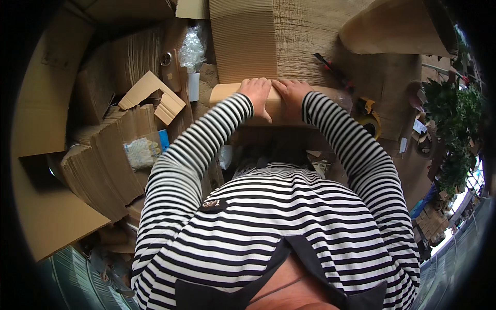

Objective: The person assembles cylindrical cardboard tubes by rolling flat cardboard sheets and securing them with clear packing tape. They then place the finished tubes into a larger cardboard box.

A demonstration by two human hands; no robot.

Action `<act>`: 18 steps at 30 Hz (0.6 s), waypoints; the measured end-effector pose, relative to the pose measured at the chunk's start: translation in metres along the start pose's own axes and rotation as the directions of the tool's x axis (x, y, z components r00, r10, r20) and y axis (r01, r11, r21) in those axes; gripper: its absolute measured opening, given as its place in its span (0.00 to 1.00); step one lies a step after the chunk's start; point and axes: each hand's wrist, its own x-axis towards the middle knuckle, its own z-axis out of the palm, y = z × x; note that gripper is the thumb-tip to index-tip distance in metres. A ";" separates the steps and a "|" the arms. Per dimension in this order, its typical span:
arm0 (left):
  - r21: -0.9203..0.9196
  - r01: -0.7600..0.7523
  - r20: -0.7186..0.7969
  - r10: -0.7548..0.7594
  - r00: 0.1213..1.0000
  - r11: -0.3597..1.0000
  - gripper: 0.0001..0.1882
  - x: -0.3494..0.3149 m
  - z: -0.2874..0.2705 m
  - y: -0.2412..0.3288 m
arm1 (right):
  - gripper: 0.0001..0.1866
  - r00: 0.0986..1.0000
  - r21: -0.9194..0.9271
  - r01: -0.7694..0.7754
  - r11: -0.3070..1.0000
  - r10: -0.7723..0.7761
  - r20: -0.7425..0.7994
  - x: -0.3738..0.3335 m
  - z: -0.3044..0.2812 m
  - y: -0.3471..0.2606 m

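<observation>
Nearest on your worktop (385,77), at the middle of its near edge, lies the long tan cardboard piece (277,108), its long axis running left to right, parallel to that edge and square to the way your forearms reach. It is directly under your hands, neither one nearer: the left hand (256,94) covers it just left of its middle, the right hand (292,94) just right, with the fingertips almost meeting. You have the fingers draped over its top and far side, and the left thumb is spread toward you; I cannot tell whether either hand grips it or only presses. Its left end sticks out past your left hand, while your right sleeve hides part of the other side. To the right, just beyond that sleeve, sits the yellow tape dispenser (369,118). Farther in, right of centre, lies the red-and-black utility knife (333,71). Behind your left hand, the tan ribbed cardboard sheet (244,39) stretches to the far side, and toward the far right corner rests the large brown paper roll (392,28).
</observation>
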 end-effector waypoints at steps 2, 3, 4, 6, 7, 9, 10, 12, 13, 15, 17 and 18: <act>-0.019 0.073 -0.102 -0.074 0.992 0.997 0.63 -0.011 -0.001 0.017 | 0.60 0.998 0.081 0.055 0.995 -0.057 0.018 0.009 -0.003 0.015; -0.013 0.096 -0.124 -0.096 0.988 0.995 0.63 -0.014 -0.001 0.018 | 0.59 0.995 0.125 0.096 0.988 -0.100 0.024 0.015 -0.005 0.023; -0.019 0.102 -0.111 -0.103 0.988 0.995 0.63 -0.014 -0.002 0.017 | 0.54 0.996 0.352 0.031 0.935 -0.059 0.069 0.014 -0.011 0.040; -0.041 0.082 -0.101 -0.086 0.991 0.996 0.62 -0.011 -0.004 0.012 | 0.39 0.964 0.280 -0.166 0.946 0.216 -0.158 0.014 -0.007 0.100; -0.053 0.091 -0.087 -0.095 0.992 0.994 0.61 -0.011 -0.005 0.012 | 0.31 0.895 0.255 -0.274 0.927 0.343 -0.285 0.010 -0.007 0.126; -0.065 0.083 -0.061 -0.087 0.994 0.994 0.60 -0.008 -0.012 0.009 | 0.25 0.822 0.238 -0.473 0.849 0.522 -0.229 -0.009 -0.003 0.160; -0.008 0.068 -0.143 -0.068 0.987 0.998 0.56 -0.008 -0.008 0.007 | 0.24 0.754 0.130 -0.620 0.774 0.633 -0.177 -0.012 -0.012 0.154; -0.029 0.069 -0.113 -0.071 0.991 0.997 0.56 -0.006 -0.005 0.007 | 0.24 0.779 0.054 -0.604 0.795 0.603 -0.170 -0.011 -0.008 0.165; -0.054 0.060 -0.117 -0.066 0.991 0.997 0.58 -0.010 -0.005 0.007 | 0.23 0.794 0.021 -0.591 0.806 0.586 -0.162 -0.009 -0.009 0.162; -0.051 0.063 -0.187 -0.071 0.980 0.997 0.58 -0.016 0.002 0.012 | 0.21 0.839 0.036 -0.520 0.853 0.518 -0.164 -0.008 -0.019 0.147; -0.062 0.071 -0.185 -0.081 0.979 0.996 0.58 -0.023 0.005 0.015 | 0.18 0.876 0.041 -0.398 0.917 0.392 -0.282 -0.003 -0.025 0.128; -0.020 0.068 -0.258 -0.071 0.963 0.997 0.58 -0.025 0.018 0.014 | 0.16 0.872 0.030 -0.306 0.951 0.293 -0.392 0.001 -0.025 0.120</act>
